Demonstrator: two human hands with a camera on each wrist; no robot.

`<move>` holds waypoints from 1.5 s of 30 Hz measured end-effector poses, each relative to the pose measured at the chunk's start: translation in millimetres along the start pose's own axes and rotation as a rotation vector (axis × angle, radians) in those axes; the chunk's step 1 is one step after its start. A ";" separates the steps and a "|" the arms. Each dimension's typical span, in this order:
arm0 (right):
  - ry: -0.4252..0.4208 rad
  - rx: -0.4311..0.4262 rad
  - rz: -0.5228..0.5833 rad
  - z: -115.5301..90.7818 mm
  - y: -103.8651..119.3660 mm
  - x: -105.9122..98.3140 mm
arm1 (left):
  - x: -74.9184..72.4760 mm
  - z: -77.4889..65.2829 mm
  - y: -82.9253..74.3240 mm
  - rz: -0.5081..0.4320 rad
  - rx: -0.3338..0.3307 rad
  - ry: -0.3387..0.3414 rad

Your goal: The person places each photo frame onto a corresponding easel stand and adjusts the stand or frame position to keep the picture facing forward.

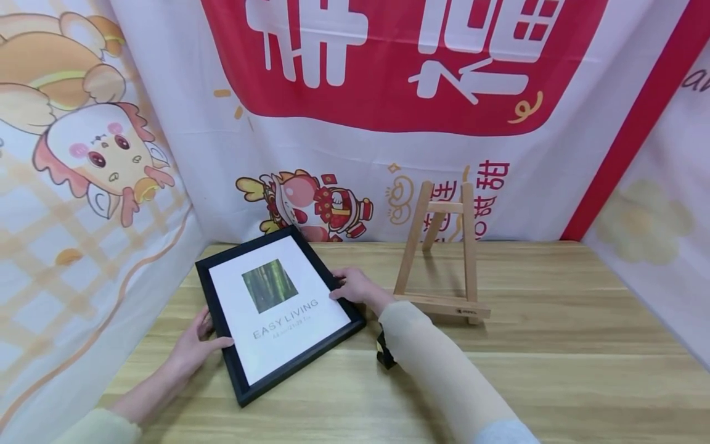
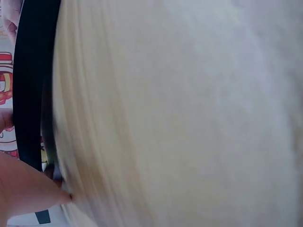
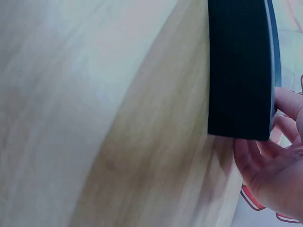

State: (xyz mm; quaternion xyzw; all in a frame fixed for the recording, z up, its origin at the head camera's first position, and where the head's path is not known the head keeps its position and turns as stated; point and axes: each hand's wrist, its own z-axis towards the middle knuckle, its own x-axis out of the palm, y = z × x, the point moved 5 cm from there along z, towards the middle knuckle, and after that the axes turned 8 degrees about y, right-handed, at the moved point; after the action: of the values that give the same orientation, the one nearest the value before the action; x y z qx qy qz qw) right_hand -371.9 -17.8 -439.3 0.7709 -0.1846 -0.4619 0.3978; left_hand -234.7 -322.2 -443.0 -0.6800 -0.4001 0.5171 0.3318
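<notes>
Frame (image 1: 281,311), one: gripped at left edge by your left hand (image 1: 196,345), at right edge by your right hand (image 1: 357,287). Easel (image 1: 469,246), one: standing, right.

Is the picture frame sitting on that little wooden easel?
No, the head view shows the left hand and right hand holding the picture frame by opposite sides, apart from the wooden easel.

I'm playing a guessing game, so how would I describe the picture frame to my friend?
On the left of the pale wood-grain table, find the left hand and right hand. Between them is the rectangular black picture frame, with a small green square picture on its white sheet. Unlike the light-wood easel to the right, it is black and held.
</notes>
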 end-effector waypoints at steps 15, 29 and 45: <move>-0.088 -0.145 0.124 -14.1 15.8 -12.4 | -5.2 -2.6 -13.2 -0.278 0.107 -0.030; -0.204 -0.316 0.190 -62.7 46.6 -40.5 | -19.9 -18.0 -60.7 -0.305 0.403 -0.022; -0.386 -0.475 0.203 -143.5 30.3 -88.1 | 18.5 -29.1 -123.4 -0.331 0.657 -0.018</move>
State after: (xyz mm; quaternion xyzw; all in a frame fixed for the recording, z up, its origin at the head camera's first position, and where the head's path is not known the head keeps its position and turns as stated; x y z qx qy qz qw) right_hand -290.6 84.6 -328.9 0.5322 -0.2195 -0.5878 0.5683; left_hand -228.6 -250.1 -337.3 -0.4587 -0.3199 0.5634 0.6081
